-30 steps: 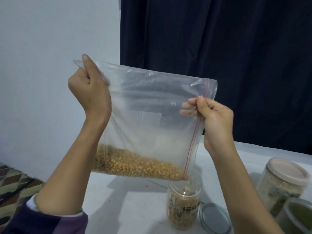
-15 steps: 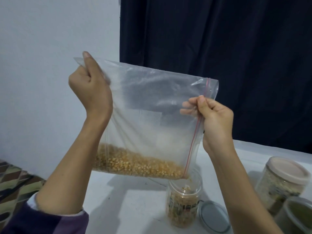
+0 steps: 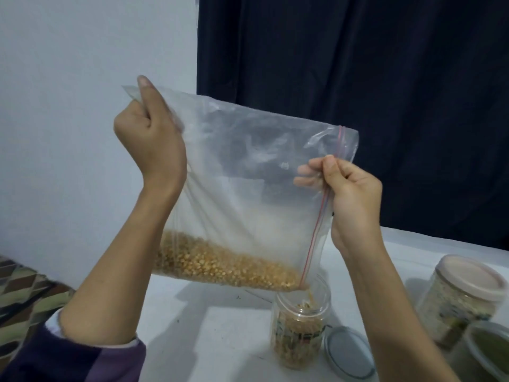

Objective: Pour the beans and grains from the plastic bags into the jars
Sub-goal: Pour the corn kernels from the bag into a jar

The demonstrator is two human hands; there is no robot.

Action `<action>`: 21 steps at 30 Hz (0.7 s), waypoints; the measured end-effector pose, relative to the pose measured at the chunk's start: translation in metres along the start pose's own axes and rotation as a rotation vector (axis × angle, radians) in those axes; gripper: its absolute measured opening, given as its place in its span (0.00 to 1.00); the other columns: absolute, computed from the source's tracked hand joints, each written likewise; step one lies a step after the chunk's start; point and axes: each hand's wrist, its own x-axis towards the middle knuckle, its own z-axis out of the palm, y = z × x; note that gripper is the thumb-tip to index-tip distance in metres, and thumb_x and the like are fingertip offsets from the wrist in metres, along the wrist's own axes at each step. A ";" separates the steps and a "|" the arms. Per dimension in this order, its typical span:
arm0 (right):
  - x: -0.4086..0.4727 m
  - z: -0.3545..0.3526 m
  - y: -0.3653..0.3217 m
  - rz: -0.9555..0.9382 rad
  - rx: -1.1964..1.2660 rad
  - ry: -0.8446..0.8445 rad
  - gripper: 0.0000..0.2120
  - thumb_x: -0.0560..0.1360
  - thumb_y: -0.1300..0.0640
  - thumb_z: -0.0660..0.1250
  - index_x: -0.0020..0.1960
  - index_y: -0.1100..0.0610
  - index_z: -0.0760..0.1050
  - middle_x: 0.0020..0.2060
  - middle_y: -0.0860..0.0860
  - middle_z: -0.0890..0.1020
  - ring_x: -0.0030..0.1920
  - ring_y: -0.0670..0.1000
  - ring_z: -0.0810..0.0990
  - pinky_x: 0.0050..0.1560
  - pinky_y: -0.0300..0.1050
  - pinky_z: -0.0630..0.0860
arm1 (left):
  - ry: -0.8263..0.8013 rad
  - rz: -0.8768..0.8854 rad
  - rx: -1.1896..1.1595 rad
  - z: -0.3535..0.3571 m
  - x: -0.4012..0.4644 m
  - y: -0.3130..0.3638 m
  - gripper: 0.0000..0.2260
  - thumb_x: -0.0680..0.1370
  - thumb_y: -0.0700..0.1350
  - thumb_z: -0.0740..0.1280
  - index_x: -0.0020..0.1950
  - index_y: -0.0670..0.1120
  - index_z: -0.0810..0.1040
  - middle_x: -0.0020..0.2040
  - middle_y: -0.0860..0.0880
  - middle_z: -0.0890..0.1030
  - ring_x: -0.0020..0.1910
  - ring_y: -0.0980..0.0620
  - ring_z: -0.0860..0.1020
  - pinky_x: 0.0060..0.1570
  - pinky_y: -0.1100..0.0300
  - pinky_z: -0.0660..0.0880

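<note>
The plastic bag (image 3: 248, 188) hangs in the air above the white table (image 3: 209, 332), held up by both hands in the head view, the only view there is. It is a clear zip bag with a red strip along its mouth, turned so that the mouth runs down the right side. The left hand (image 3: 150, 142) pinches the upper left corner of the bag, thumb upright and fingers curled over the plastic. The right hand (image 3: 349, 199) pinches the mouth edge by the red strip, thumb in front and fingertips showing through the plastic behind. Yellow grains (image 3: 220, 260) lie in a band along the bag's low edge, sloping down to the right corner. That corner sits just over the open jar (image 3: 300, 326), and a few grains show falling from it into the jar's mouth. The jar stands upright on the table, partly filled with yellow grains, with a printed label around it. A round grey lid (image 3: 348, 354) lies flat on the table just right of the jar. Further right stands a closed jar (image 3: 460, 296) with a pale lid and light contents, and in front of it a container (image 3: 487, 351) with greenish contents, cut off by the frame. A dark curtain (image 3: 358, 78) hangs behind the table, beside a pale wall (image 3: 82, 78).
</note>
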 end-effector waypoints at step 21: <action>0.003 -0.002 0.001 0.008 0.016 0.006 0.12 0.80 0.62 0.60 0.42 0.61 0.79 0.33 0.51 0.85 0.35 0.50 0.84 0.49 0.41 0.79 | -0.011 -0.001 -0.009 0.000 -0.001 -0.001 0.24 0.82 0.44 0.56 0.26 0.50 0.54 0.17 0.59 0.59 0.19 0.60 0.59 0.26 0.70 0.56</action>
